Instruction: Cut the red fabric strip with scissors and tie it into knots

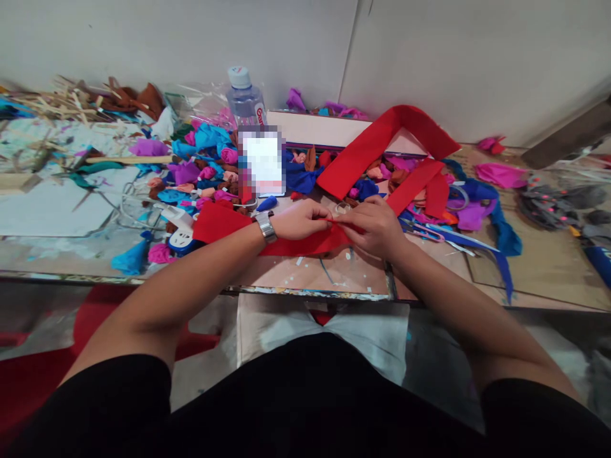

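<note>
In the head view, the left hand (pixel 303 221) and the right hand (pixel 375 224) meet over the table (pixel 310 273), both pinching a red strip of fabric (pixel 296 246) between thumb and fingers. The strip runs from under the left wrist, where a metal watch (pixel 266 227) sits, across to the right hand. Beyond the hands lies a folded red piece (pixel 365 156); a capped bottle (pixel 245 102) stands upright behind a pixelated patch, and pink-handled scissors (pixel 432 235) rest beside the right wrist.

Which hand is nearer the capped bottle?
Left. The left hand is on the near side of the bottle, to its right; the right hand is also on the near side, but farther right.
</note>
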